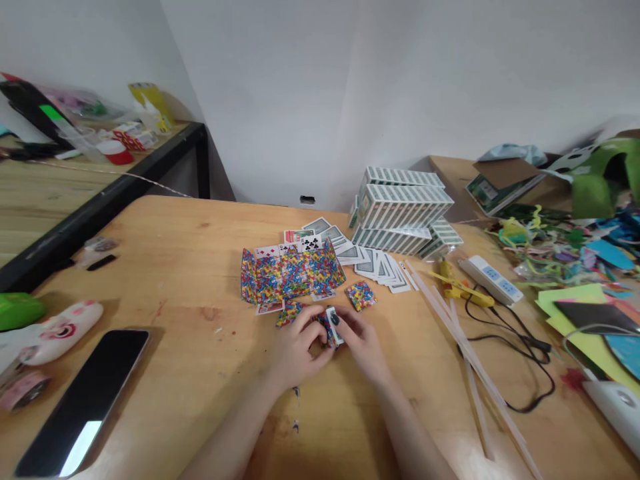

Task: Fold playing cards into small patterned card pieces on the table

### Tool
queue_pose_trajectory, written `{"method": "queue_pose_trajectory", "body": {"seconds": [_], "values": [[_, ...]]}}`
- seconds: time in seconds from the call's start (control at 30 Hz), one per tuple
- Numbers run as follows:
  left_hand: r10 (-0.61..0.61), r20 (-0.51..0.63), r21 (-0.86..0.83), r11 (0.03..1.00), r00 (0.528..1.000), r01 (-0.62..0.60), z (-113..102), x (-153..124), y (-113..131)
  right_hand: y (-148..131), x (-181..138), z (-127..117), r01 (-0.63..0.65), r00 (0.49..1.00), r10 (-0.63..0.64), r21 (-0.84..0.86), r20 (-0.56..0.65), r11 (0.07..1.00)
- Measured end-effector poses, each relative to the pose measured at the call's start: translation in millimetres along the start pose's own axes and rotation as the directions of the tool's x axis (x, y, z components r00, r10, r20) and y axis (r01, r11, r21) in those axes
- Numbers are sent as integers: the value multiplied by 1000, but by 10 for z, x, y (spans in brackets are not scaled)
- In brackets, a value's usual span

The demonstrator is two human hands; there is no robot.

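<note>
Near the table's middle, my left hand (306,343) and my right hand (359,333) are both closed on one small folded playing card (335,327). It shows a white face and multicoloured patterned paper, and my fingers hide part of it. My right thumb presses on the white face. Just beyond stands an open, wall-like structure (295,273) covered in the same multicoloured pattern, with card faces showing along its top. A small patterned square (361,295) lies beyond my right hand. Another patterned piece (289,313) sits next to my left fingers.
Loose playing cards (383,267) fan out behind. Stacked card boxes (405,207) stand at the back. To the right lie clear glue sticks (465,347), a yellow glue gun (455,283) and a power strip (491,280). A phone (85,400) rests at left.
</note>
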State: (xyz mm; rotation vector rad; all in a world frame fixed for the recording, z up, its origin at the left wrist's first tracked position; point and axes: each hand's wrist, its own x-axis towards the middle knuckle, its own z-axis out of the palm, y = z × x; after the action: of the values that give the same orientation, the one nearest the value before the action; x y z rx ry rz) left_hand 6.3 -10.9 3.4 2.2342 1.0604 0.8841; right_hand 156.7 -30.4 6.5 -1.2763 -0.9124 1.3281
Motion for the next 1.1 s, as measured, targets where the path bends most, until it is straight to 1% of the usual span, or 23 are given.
{"method": "queue_pose_trajectory", "body": {"seconds": [0.1, 0.2, 0.33, 0.43, 0.5, 0.67, 0.83, 0.93, 1.1], "values": [[-3, -23, 9, 1000, 1000, 4, 18, -6, -20, -12, -8, 19, 23, 1000, -23, -33, 12, 999], [11, -29, 10, 1000, 1000, -10, 26, -14, -38, -5, -10, 19, 38, 999, -39, -47, -2, 998], [20, -1, 12, 1000, 1000, -20, 15, -12, -32, 9, -5, 8, 38, 999, -39, -44, -21, 998], [19, 16, 16, 1000, 1000, -19, 8, -6, -18, 18, 3, -3, 21, 1000, -21, -14, 12, 1000], [14, 19, 23, 1000, 1000, -14, 10, -5, -11, 28, 5, -13, -7, 999, 6, 25, 46, 1000], [31, 22, 56, 998, 999, -33, 20, -5, 2, 57, -12, -14, -133, 986, 110, 188, 125, 973], [80, -1, 80, 994, 997, -80, 12, -5, 15, 54, -45, 38, -189, 971, 134, 296, 198, 936], [112, -17, 85, 990, 994, -111, 17, -9, 15, 33, -59, 72, -249, 962, 183, 381, 202, 890], [134, -33, 75, 988, 990, -132, 30, -15, 14, -24, -72, 110, -340, 935, 230, 497, 270, 798]]}}
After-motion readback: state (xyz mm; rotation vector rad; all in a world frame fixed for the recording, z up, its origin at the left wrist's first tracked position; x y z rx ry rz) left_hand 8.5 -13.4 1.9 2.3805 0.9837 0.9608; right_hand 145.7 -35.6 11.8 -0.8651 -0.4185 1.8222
